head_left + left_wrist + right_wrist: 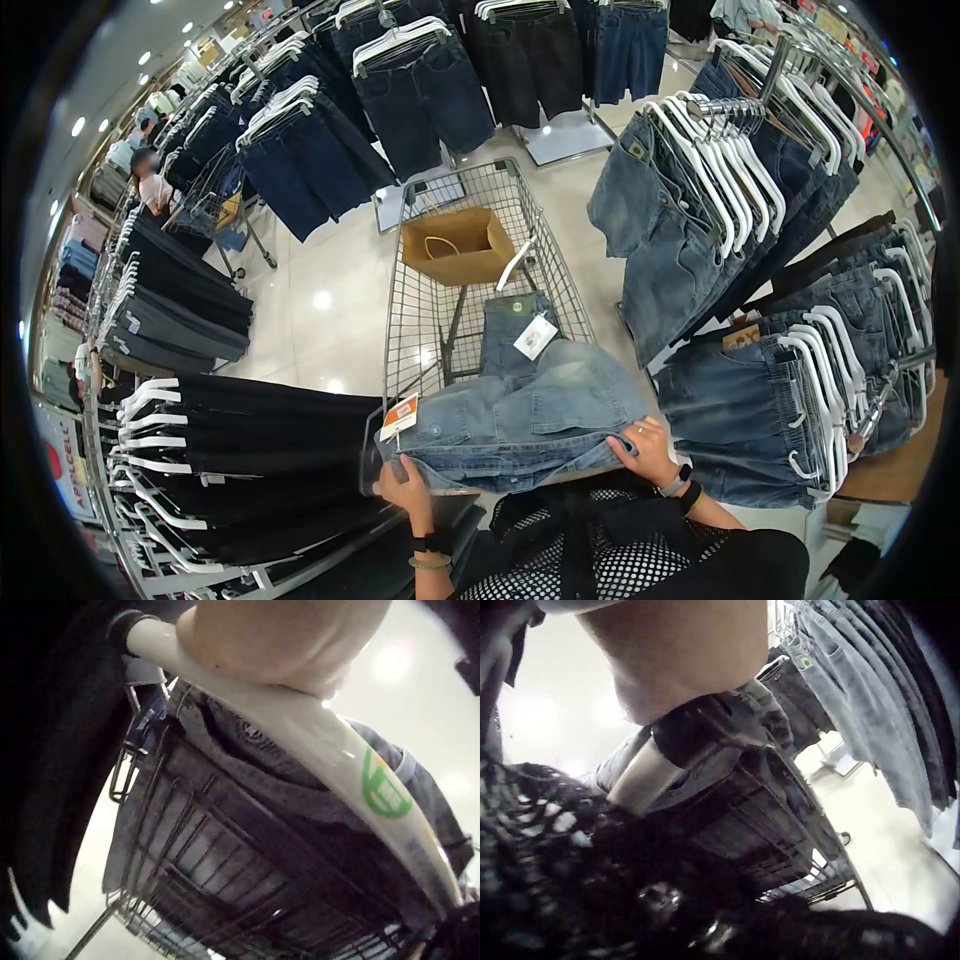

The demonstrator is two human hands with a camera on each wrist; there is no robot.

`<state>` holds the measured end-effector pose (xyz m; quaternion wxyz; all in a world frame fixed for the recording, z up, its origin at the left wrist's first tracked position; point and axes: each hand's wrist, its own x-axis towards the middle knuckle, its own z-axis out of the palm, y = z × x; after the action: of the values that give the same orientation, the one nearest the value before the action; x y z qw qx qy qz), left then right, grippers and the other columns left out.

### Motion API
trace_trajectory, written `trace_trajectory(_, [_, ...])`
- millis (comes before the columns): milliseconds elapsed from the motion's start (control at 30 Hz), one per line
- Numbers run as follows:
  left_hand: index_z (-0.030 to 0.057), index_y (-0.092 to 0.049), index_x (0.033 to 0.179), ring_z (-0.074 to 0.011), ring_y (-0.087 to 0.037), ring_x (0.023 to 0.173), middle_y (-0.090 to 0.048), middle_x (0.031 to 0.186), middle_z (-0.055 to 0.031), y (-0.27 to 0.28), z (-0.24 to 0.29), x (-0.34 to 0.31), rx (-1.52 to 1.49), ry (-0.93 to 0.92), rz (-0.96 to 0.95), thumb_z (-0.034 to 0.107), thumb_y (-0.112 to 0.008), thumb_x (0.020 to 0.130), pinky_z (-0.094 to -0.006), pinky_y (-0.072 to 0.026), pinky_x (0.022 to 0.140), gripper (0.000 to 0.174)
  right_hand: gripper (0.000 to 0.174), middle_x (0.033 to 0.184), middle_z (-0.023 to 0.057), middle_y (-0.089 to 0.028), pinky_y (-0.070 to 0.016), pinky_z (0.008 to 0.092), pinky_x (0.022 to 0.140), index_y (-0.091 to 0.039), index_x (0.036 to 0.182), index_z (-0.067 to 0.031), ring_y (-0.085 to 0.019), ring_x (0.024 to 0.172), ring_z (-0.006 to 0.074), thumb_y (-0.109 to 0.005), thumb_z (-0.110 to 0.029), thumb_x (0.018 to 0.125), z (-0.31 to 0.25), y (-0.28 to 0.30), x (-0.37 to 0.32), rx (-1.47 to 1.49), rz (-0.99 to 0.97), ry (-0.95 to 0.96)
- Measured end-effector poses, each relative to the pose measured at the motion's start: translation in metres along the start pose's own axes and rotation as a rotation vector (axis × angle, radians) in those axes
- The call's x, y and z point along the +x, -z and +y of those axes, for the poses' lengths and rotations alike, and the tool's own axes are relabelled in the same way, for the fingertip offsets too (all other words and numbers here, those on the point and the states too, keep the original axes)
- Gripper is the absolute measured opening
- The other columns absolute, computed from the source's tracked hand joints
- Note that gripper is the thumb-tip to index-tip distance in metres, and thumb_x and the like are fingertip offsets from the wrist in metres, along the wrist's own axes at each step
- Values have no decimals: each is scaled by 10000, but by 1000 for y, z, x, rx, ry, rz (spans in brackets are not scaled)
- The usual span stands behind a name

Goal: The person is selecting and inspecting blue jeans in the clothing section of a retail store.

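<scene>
A faded blue denim garment (575, 400) with patch pockets lies spread across the near end of a wire shopping cart (515, 170). At its lower left corner my left hand (404, 488) pinches the edge, close below an orange-and-white tag (401, 411). My right hand (650, 455) grips the right edge, thumb on the denim. Just beyond lies more denim with a waistband patch (518, 308) and a white price tag (536, 337). In the left wrist view my wrist lies over the cart's pale handle (330, 742); the fingers are hidden there.
A brown paper bag (458, 245) stands in the cart's far part, beside a white hanger (517, 262). Black garments (280, 450) hang close on the left, denim shorts (735, 410) close on the right. More racks of jeans (420, 100) stand ahead.
</scene>
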<state>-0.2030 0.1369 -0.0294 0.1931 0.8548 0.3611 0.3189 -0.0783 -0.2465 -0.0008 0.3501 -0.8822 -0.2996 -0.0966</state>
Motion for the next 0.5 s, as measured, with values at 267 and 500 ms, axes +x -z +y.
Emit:
trace_trajectory(267, [-41, -551, 798, -338, -506, 651, -537, 699, -179, -11, 3, 18, -28, -57, -63, 231, -655, 864, -425, -387, 612, 298, 242, 605, 97, -575, -388, 360, 549, -600, 660, -33, -537, 541, 275, -772, -182, 739, 4, -4, 13, -37, 141, -49])
trace_trajectory(500, [-22, -474, 712, -275, -437, 598, -455, 647, -140, -25, 9, 34, -259, -102, -75, 195, -694, 826, -396, -348, 561, 329, 253, 623, 113, -587, -408, 357, 571, -619, 679, -19, -553, 565, 288, -771, -209, 749, 10, -9, 27, -101, 230, -106])
